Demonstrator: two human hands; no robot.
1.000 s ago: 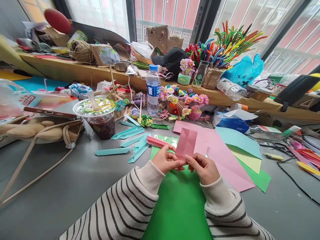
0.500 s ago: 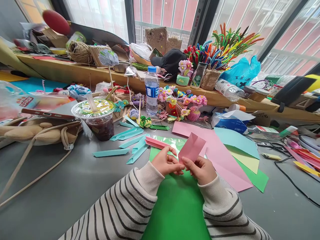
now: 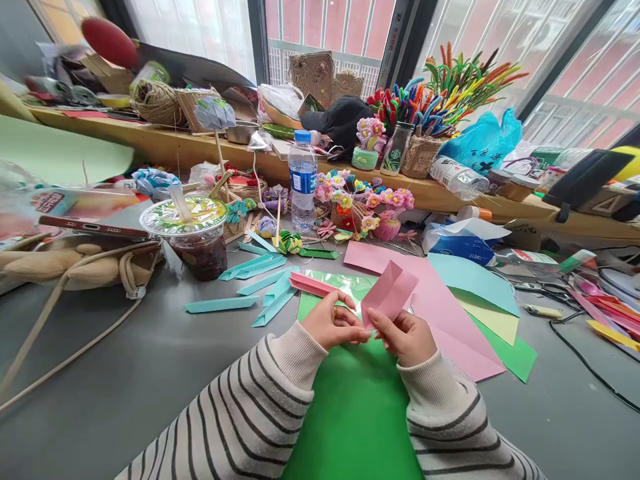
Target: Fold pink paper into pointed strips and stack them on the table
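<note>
Head view, item one: your left hand (image 3: 334, 323) and right hand (image 3: 406, 335), fingers of both pinched on the lower edge of a folded pink paper (image 3: 389, 293), held tilted above the green sheet (image 3: 357, 407) on the grey table (image 3: 125, 373). Item two: loose pink sheet (image 3: 450, 320) just right of the hands. Item three: teal folded strips (image 3: 260, 283) to the left. Item four: lidded drink cup (image 3: 193, 233) and water bottle (image 3: 302, 180) further back.
</note>
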